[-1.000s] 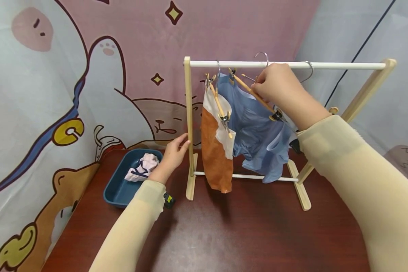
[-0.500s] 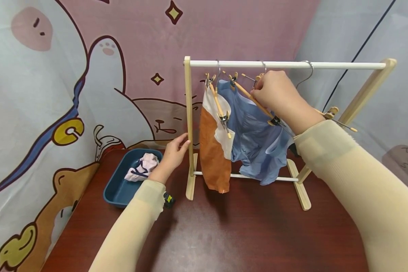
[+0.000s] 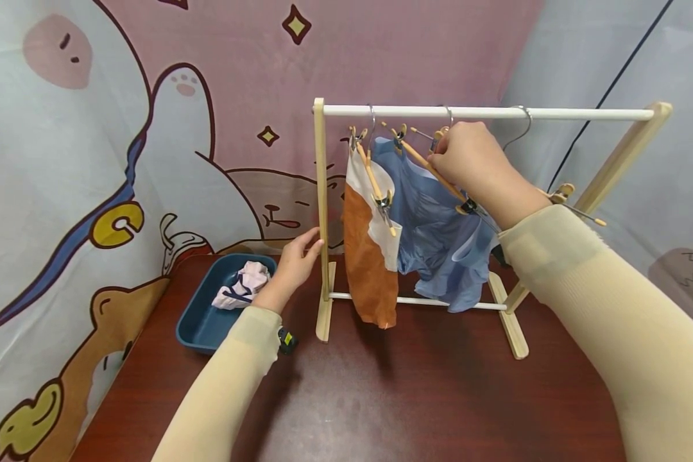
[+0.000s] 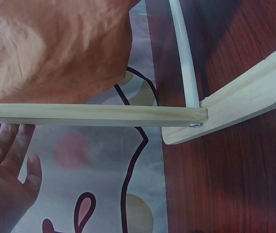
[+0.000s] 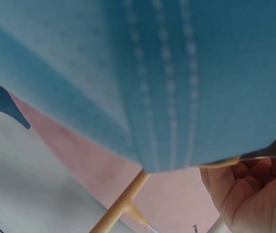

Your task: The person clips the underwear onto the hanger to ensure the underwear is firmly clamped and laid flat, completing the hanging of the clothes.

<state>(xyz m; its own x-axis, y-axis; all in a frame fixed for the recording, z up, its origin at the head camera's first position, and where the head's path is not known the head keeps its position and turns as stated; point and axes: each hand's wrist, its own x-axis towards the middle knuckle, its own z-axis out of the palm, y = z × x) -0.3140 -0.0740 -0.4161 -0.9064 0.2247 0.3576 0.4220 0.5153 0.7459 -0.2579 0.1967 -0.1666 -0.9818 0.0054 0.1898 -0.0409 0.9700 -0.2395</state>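
My right hand [image 3: 468,151] pinches the wooden clip hanger [image 3: 424,160] that carries blue shorts [image 3: 427,212]. Its metal hook sits on the white rail [image 3: 393,111]. In the right wrist view the blue cloth [image 5: 177,73] fills most of the picture, and the curled fingers of the hand [image 5: 254,194] show at lower right. My left hand [image 3: 294,260] touches the left wooden post [image 3: 322,192] of the garment rack with its fingers fairly straight; the left wrist view shows the thumb apart from the post. An orange and white garment [image 3: 369,256] hangs from another clip hanger [image 3: 371,173] beside that post.
A dark blue basin [image 3: 193,327] with a crumpled pale pink garment [image 3: 245,282] stands on the brown table [image 3: 346,398], left of the rack. Another clip hanger [image 3: 563,192] hangs at the rail's right part, partly behind my right arm. A cartoon-print curtain [image 3: 237,96] hangs behind.
My right hand has lowered the blue shorts' hanger slightly; its hook, earlier above the rail, now rests on it. My left hand has stayed at the post.
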